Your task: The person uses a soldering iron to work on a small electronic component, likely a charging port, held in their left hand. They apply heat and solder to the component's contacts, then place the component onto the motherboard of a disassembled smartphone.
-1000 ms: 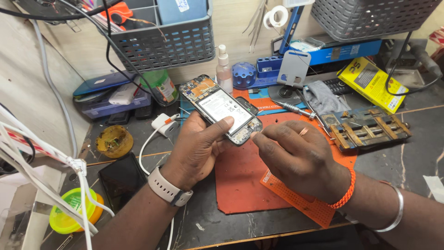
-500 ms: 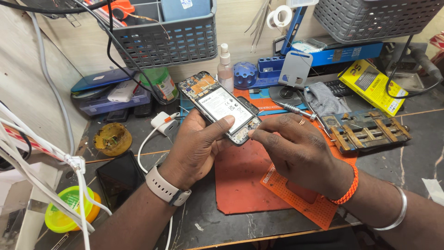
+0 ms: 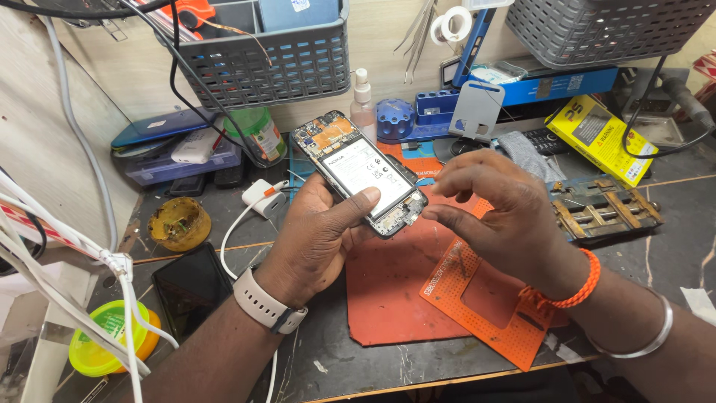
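Opened phone held over desk, left hand fingers clasping it | right hand fingers loosely pinched beside (contents indiscernible) | grey basket: cables | yellow package right.

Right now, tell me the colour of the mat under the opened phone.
Reddish-orange mat, clearest in the head view.
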